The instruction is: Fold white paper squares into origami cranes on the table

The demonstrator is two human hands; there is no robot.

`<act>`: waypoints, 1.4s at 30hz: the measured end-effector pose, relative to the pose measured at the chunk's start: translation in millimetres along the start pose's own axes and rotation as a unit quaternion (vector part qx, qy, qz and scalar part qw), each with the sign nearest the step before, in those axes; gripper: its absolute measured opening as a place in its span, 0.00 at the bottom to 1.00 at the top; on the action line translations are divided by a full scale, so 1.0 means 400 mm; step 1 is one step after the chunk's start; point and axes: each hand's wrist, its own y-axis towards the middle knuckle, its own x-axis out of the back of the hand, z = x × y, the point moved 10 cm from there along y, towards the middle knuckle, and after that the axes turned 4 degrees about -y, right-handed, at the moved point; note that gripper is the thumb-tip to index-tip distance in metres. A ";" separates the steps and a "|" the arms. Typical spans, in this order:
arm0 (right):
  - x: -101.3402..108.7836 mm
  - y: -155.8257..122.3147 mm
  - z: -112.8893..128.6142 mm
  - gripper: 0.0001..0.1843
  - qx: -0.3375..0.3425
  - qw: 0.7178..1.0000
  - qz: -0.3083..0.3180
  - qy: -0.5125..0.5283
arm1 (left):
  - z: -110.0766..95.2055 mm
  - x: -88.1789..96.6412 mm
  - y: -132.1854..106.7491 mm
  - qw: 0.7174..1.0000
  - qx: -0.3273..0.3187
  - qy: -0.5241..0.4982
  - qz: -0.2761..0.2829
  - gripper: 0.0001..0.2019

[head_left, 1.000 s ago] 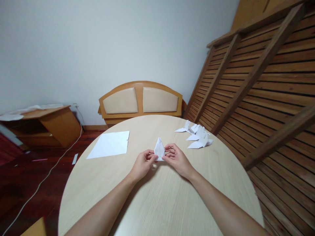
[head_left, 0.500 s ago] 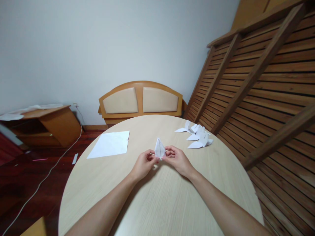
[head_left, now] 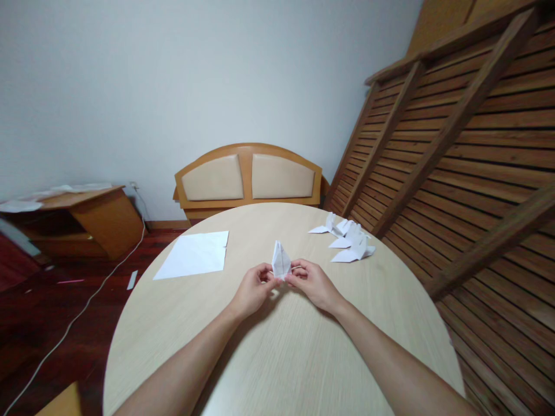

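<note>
Two bare hands meet over the round table. The left hand pinches one low side of a small folded paper, with its thumb in front and its fingers curled. The right hand pinches the other low side in the same way. The folded paper is white and stands over the table with its pointy end up. I cannot tell if its bottom touches the table.

On the left part of the table lies a flat white sheet with a tiny nick in one edge. On the far right part of the table sits a bunch of white paper shapes, close together, with pointy ends. Past the far edge of the table is a wooden headboard. To the right of the table is a big brown slatted frame. To the left of the table, a white cord runs over the dark red floor, near a low cabinet.
</note>
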 end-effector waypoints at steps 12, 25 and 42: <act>0.017 -0.004 0.009 0.19 0.046 0.998 -0.034 -0.007 | -0.016 0.011 -0.009 0.999 -0.018 -0.033 -0.015 0.22; 0.002 -0.002 0.009 0.10 0.054 0.998 -0.001 0.022 | -0.036 -0.001 -0.016 0.996 -0.062 0.067 0.017 0.13; 0.008 -0.007 0.031 0.12 0.058 0.998 0.008 -0.029 | -0.041 0.014 -0.014 0.995 -0.069 0.068 -0.002 0.15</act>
